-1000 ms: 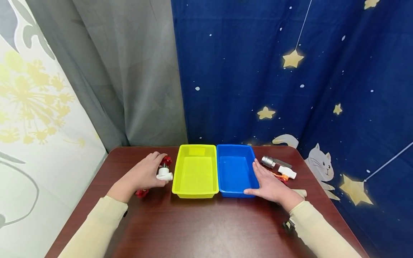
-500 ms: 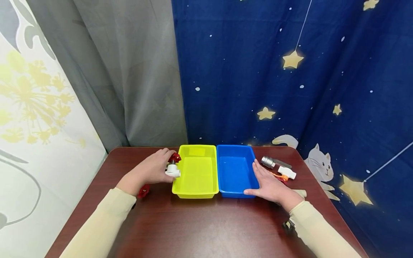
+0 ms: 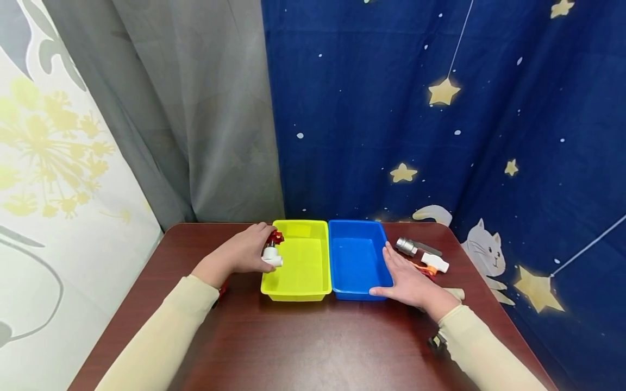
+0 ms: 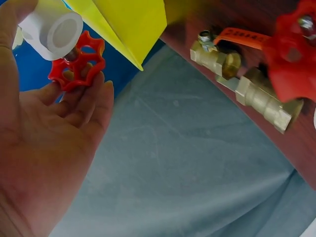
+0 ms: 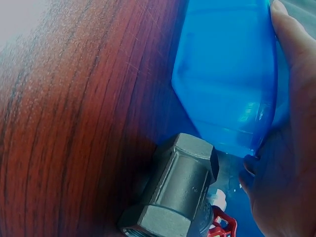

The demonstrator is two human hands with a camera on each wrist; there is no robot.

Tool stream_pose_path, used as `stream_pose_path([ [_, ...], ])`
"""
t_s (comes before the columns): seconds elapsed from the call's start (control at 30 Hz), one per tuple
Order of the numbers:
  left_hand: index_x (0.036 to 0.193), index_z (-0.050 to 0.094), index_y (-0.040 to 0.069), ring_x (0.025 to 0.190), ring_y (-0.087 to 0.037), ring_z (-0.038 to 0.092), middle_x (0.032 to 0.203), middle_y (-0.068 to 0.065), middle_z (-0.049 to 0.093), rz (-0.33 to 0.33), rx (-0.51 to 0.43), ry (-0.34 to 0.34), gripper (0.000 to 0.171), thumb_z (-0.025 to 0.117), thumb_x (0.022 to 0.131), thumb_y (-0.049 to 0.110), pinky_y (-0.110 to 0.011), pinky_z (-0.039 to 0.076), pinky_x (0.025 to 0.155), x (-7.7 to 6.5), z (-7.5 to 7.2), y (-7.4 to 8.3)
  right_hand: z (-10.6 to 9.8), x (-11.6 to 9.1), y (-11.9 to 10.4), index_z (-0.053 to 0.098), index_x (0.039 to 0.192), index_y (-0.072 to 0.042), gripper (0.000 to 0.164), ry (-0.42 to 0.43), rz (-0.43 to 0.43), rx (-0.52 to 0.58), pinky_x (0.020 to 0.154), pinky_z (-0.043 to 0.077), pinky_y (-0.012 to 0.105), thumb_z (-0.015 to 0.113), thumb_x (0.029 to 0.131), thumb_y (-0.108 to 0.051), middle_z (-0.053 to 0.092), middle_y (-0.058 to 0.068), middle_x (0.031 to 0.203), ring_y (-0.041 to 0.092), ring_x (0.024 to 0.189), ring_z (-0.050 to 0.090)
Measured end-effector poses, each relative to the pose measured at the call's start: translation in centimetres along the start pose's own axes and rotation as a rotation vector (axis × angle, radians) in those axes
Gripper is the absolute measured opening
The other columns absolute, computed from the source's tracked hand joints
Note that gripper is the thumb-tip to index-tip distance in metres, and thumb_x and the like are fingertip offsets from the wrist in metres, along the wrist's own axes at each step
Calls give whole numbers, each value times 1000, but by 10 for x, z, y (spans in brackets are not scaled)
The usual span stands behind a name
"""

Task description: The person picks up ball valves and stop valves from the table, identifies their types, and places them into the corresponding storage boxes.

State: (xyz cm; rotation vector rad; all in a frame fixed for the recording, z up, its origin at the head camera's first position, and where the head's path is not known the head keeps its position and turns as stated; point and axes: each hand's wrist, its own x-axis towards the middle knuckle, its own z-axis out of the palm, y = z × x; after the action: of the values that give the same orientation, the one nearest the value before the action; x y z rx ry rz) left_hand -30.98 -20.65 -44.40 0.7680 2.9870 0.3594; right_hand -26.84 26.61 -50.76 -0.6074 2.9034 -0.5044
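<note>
My left hand [image 3: 246, 251] grips a white valve [image 3: 272, 257] with a red handwheel over the left side of the yellow bin [image 3: 303, 266]. In the left wrist view the thumb lies against the white valve body [image 4: 54, 29], while the fingers are behind the red handwheel [image 4: 98, 61]. My right hand [image 3: 411, 279] rests at the right rim of the blue bin [image 3: 359, 260], thumb apart from the fingers. The right wrist view shows this bin's wall [image 5: 227, 64] beside the hand.
Right of the blue bin lie a silver fitting [image 3: 407, 246], a white valve with an orange handle [image 3: 434, 262] and a beige tube [image 3: 458, 292]. A dark metal fitting [image 5: 177, 177] is close to my right wrist. Brass valves [image 4: 212, 57] and another red handwheel [image 4: 296, 59] lie at left.
My left hand has moved right with the white valve, from the table beside the yellow bin to over its left side. The right hand has stayed at the blue bin.
</note>
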Motion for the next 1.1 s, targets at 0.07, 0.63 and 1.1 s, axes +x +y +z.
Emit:
stream_pose_path([
  [0.07,159,50,3,121,-27,57,138,-10,60,10,0,2,103,98,79,47,-48,57,107,3,0,3,0,0,0,11,176,-1,129,0,0,3,128,21,73,67,93,-82,3,17,185,47,168,14],
  [0.63,163,46,5,126,-27,56,147,-11,58,6,-7,-28,107,97,80,48,-47,54,112,32,-1,22,-2,-2,-3,12,176,1,125,12,-3,11,127,23,74,72,96,-73,6,20,184,49,167,15],
  [1.1,162,48,6,125,-27,56,148,-11,58,27,39,-75,104,96,83,53,-47,54,113,63,1,37,-2,-3,-3,7,177,-3,126,-2,7,14,127,22,75,70,95,-76,3,18,185,48,167,14],
])
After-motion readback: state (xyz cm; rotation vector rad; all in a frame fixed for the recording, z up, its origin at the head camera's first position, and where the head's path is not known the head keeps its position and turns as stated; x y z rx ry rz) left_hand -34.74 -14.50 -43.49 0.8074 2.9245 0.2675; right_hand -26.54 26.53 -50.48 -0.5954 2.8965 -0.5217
